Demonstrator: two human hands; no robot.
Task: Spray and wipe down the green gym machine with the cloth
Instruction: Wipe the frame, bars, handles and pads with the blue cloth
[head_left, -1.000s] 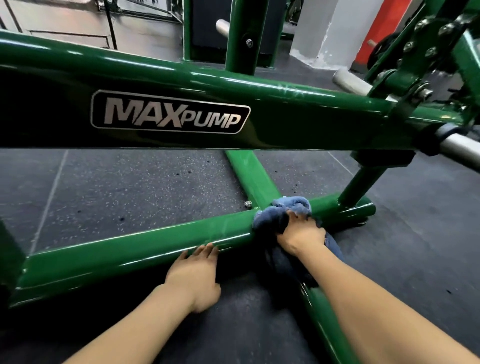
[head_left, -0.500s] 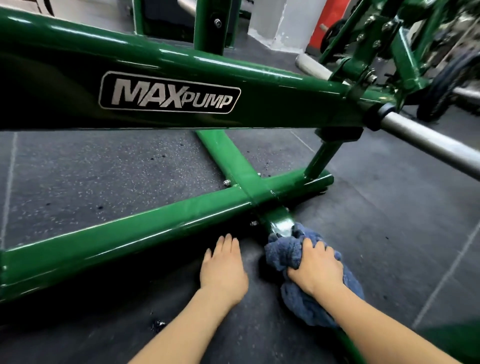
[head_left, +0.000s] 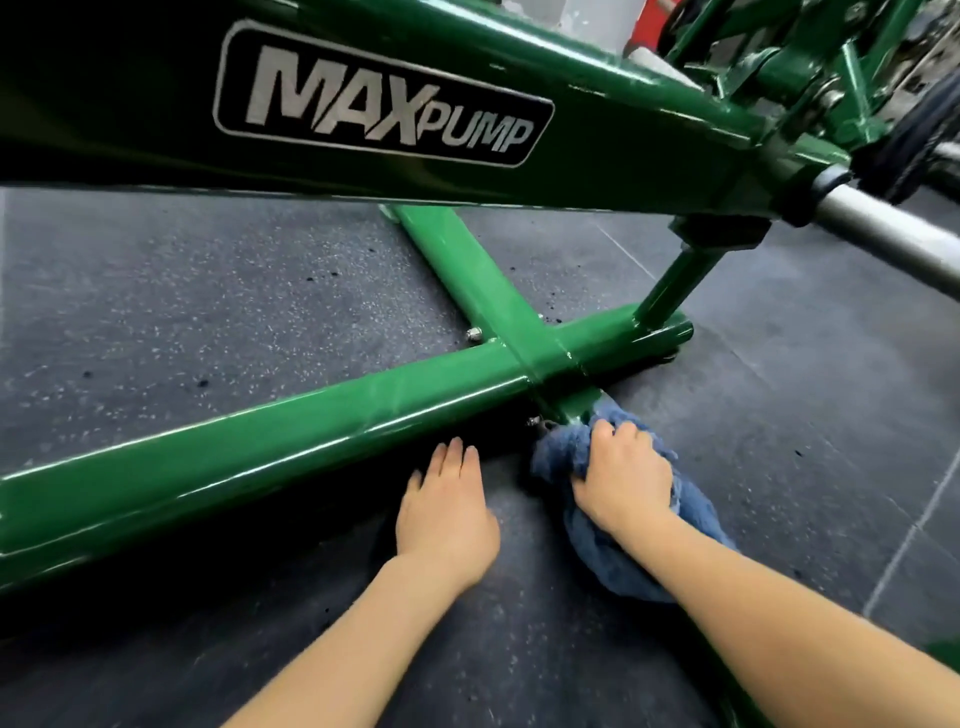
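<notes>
The green gym machine (head_left: 322, 421) fills the view, 2 low bars crossing flat on the floor under a thick upper beam with its MAXPUMP badge (head_left: 384, 98). Heavy, rigid steel by the look of it, glossy paint, likely slick where wet; nothing here to lift, only surfaces to rub along.

Just on the near side of that crossing sits the blue cloth (head_left: 597, 545), bunched over the short near stub of the bar. Soft and floppy, it will mould round the tube, and the best hold looks like a bundled fistful on top, palm pressing down. That is how the right hand (head_left: 623, 478) has it: fingers curled, grip clamped on the cloth against the bar.

The left hand (head_left: 447, 514) lies flat on the floor just left of the crossing, fingers straight and together, fingertips close to the long bar, holding nothing; it reads as a brace.

Small bolts (head_left: 474, 333) sit tight beside the joint and could snag the fabric.

The floor (head_left: 208, 312) is dark speckled rubber matting with seams. Right of the beam, a steel bar (head_left: 883, 234) juts out. No spray bottle is in sight.
</notes>
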